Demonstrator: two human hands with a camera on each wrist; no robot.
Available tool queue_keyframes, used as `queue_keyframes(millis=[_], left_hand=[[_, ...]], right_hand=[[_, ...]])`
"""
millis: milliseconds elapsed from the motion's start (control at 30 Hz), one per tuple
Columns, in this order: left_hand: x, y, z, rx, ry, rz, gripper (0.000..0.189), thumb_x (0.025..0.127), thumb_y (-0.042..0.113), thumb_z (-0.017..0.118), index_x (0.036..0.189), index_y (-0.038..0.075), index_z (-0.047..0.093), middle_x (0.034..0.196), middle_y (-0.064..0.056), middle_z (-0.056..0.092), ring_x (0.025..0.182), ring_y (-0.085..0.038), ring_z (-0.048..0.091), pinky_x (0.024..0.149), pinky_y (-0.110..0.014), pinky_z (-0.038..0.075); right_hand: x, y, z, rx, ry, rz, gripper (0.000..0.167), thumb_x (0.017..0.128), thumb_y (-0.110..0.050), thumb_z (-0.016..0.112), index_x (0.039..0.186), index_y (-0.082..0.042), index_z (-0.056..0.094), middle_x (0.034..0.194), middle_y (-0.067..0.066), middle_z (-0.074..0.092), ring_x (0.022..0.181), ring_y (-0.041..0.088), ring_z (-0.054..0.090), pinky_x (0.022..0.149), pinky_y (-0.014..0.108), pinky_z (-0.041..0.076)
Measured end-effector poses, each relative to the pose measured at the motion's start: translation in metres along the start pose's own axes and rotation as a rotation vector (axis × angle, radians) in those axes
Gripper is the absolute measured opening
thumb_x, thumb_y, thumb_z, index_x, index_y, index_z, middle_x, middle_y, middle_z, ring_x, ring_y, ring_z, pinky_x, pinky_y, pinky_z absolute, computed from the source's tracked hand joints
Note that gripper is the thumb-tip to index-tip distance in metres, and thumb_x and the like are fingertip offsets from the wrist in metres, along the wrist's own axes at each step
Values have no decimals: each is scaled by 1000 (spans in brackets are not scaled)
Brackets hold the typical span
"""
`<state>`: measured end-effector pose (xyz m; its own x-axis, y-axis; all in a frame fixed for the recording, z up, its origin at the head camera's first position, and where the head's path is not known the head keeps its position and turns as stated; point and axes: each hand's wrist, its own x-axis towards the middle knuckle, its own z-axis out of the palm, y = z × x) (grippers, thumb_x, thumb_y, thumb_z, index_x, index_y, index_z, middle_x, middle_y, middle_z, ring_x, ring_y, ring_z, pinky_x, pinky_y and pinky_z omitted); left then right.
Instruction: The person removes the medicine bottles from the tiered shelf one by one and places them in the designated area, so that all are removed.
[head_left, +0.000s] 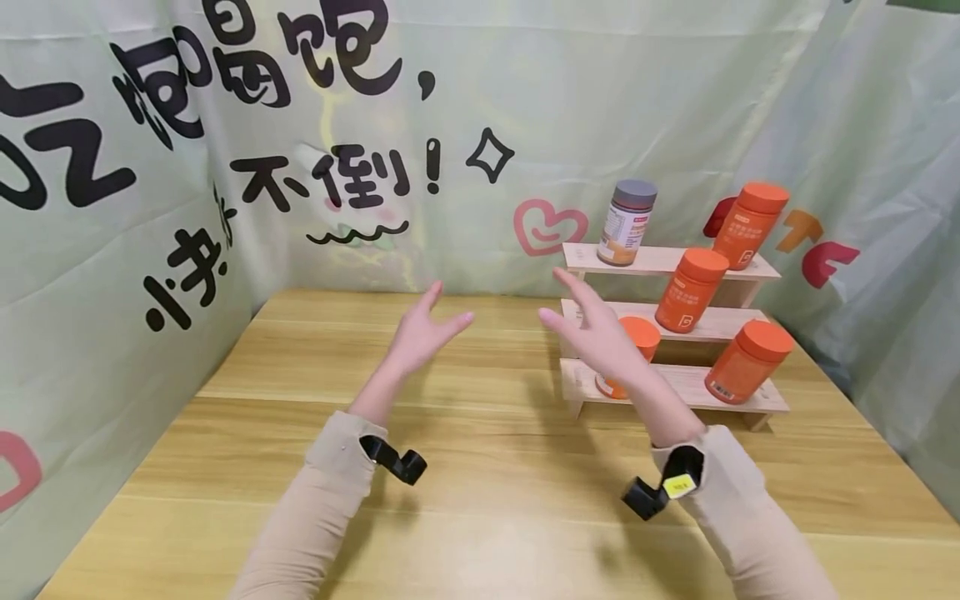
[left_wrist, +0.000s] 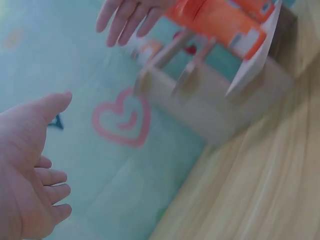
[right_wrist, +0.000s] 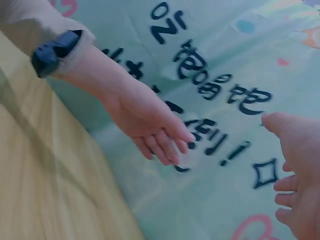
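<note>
My left hand (head_left: 422, 335) is raised over the left-middle of the table, thumb spread from its straight fingers. Facing it, my right hand (head_left: 596, 337) is held up with thumb and fingers also apart. Neither holds anything, and a wide gap lies between them. Nearest the right hand, and partly covered by it in the head view, is an orange bottle (head_left: 641, 335) on the lowest tier of a wooden step shelf (head_left: 682, 382). Another orange bottle (head_left: 748, 362) leans in view on that tier's right, one (head_left: 692, 290) stands on the middle tier, and one (head_left: 752, 225) on top right.
A grey-lidded bottle (head_left: 627, 222) with a white label stands at the top tier's left. The wooden table (head_left: 480, 517) reaches back to a pale green printed curtain (head_left: 480, 67), which also hangs along the left and right. Each wrist wears a black camera.
</note>
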<state>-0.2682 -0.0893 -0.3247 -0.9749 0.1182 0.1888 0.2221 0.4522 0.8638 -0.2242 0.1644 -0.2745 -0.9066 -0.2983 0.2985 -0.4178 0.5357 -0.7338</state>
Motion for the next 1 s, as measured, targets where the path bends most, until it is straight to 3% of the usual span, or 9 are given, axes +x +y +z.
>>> queue_keyframes(millis=[100, 267, 367, 467, 600, 667, 833, 967, 1000], left_hand=[[-3, 7, 15, -6, -29, 21, 90, 81, 46, 67, 148, 10, 20, 150, -6, 27, 137, -21, 24, 111, -37, 19], [-7, 12, 41, 10, -84, 43, 91, 80, 42, 69, 148, 9, 19, 150, -9, 27, 136, -23, 26, 110, -38, 22], [-8, 12, 56, 47, -130, 47, 93, 80, 44, 69, 149, 9, 18, 150, -9, 25, 136, -24, 25, 110, -38, 22], [-9, 11, 69, 57, -170, 60, 93, 80, 43, 69, 149, 8, 17, 150, -9, 25, 136, -24, 25, 110, -37, 23], [-11, 12, 85, 32, -206, 51, 94, 79, 43, 70, 149, 7, 17, 150, -9, 26, 136, -23, 25, 110, -37, 23], [-11, 12, 93, 23, -218, 38, 95, 79, 44, 70, 149, 7, 17, 150, -9, 26, 136, -23, 26, 109, -38, 24], [-12, 10, 115, 8, -247, -3, 97, 78, 44, 72, 148, 6, 17, 150, -9, 27, 134, -26, 29, 108, -39, 28], [-13, 8, 131, 20, -278, -18, 98, 77, 45, 73, 148, 6, 18, 150, -9, 27, 133, -27, 31, 106, -40, 30], [-13, 8, 134, 24, -287, -14, 98, 77, 45, 72, 148, 6, 18, 150, -9, 27, 133, -27, 32, 106, -40, 31]], right_hand=[[-9, 5, -18, 55, 48, -11, 65, 94, -27, 55, 148, -9, 23, 151, 10, 25, 137, 29, 20, 107, 53, 23], [-26, 16, -51, 135, 121, -7, 64, 94, -21, 54, 148, -9, 21, 150, 13, 26, 135, 34, 23, 107, 51, 23], [-37, 23, -71, 143, 155, 3, 65, 94, -17, 55, 148, -9, 21, 150, 13, 27, 135, 30, 26, 108, 32, 28], [-48, 33, -91, 142, 202, 29, 63, 94, -12, 54, 148, -9, 22, 149, 13, 29, 135, 25, 28, 101, 14, 32], [-62, 49, -118, 220, 260, 68, 64, 93, -7, 54, 148, -12, 23, 148, 6, 32, 135, 17, 28, 96, 9, 33], [-68, 58, -132, 204, 283, 97, 63, 93, -8, 54, 148, -15, 23, 148, 1, 33, 135, 13, 28, 96, 7, 32], [-85, 83, -163, 1, 336, 212, 62, 96, -21, 48, 150, -25, 16, 150, -9, 26, 134, 4, 23, 96, 2, 23], [-100, 112, -181, -44, 330, 266, 63, 98, -25, 44, 150, -27, 8, 152, -12, 19, 136, 1, 16, 98, 1, 14], [-104, 120, -184, -50, 315, 282, 63, 98, -25, 43, 150, -27, 7, 152, -12, 17, 136, 1, 14, 102, 5, 12]])
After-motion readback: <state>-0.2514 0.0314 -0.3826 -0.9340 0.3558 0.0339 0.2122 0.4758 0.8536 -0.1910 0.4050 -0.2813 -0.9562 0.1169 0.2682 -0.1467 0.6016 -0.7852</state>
